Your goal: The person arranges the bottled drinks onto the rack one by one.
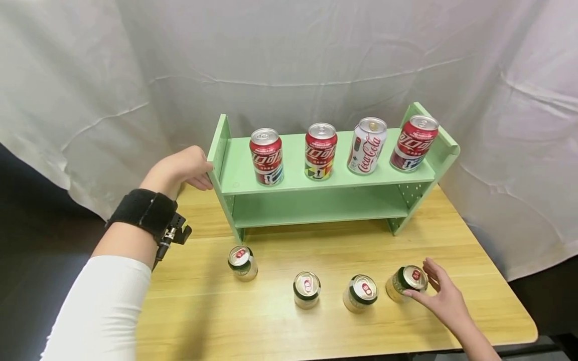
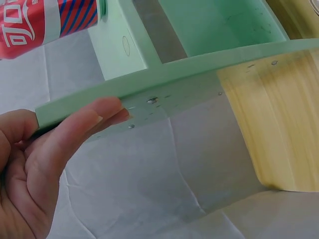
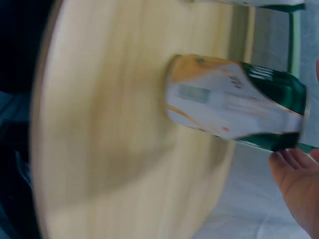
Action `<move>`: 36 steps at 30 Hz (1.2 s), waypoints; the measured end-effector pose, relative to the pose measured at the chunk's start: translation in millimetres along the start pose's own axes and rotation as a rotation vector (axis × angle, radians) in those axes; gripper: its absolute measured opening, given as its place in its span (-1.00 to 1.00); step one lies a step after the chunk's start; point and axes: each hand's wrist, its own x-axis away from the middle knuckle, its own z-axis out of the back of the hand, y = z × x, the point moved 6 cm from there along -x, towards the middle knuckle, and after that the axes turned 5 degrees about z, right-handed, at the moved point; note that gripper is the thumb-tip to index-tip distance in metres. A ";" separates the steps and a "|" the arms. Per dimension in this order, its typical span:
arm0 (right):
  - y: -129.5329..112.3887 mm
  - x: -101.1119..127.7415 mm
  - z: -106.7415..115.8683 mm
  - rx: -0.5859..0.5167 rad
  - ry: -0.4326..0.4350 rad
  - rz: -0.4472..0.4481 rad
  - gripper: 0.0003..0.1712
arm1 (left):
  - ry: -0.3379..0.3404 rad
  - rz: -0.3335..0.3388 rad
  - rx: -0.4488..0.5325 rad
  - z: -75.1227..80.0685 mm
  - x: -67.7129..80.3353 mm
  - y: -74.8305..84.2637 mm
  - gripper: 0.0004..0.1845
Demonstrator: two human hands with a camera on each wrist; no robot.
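Glossy metal cans, smooth shelf, smooth, lightly shiny wood-grain table, creased matt cloth backdrop, matt wrist strap

One light-green two-tier shelf stands on one yellow wood-grained surface. The shelf's upper tier carries four metal cans: three red cans and one white can with red lettering. In front of the shelf stand four dark-green-and-gold cans with red pull tabs, eight cans altogether. There are two bare hands: one left hand at the shelf's left side panel, one right hand before its right end. One black wrist strap is left of the shelf.
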 end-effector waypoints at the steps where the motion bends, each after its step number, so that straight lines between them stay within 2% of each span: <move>1: 3.1 1.3 -2.1 0.003 0.001 -0.027 0.16 | -0.003 0.000 0.001 0.1 0.5 -0.1 -0.77; 6: 13.9 8.1 -12.7 0.004 0.035 -0.100 0.19 | -0.015 -0.001 -0.007 0.1 -0.6 -0.3 -0.70; 11: 23.1 15.3 -21.7 -0.035 0.088 -0.194 0.20 | -0.021 -0.014 -0.021 0.9 -4.4 2.1 -0.68; 17: 38.4 20.9 -32.2 -0.110 0.104 -0.302 0.20 | -0.028 -0.008 -0.016 -1.0 -6.8 -1.5 -0.71; 20: 45.6 20.1 -38.0 -0.115 0.099 -0.334 0.20 | -0.034 -0.007 -0.002 -1.8 -6.2 -3.5 -0.72; 24: 52.7 14.3 -44.1 -0.067 0.115 -0.363 0.20 | -0.039 -0.021 -0.004 1.9 -6.2 -4.4 -0.72; 30: 56.9 7.9 -52.1 -0.128 0.167 -0.421 0.18 | -0.039 -0.028 0.000 8.9 -7.8 -3.5 -0.69; 36: 57.3 14.2 -53.3 -0.088 0.214 -0.452 0.09 | -0.056 -0.026 0.010 2.9 -9.6 -7.9 -0.72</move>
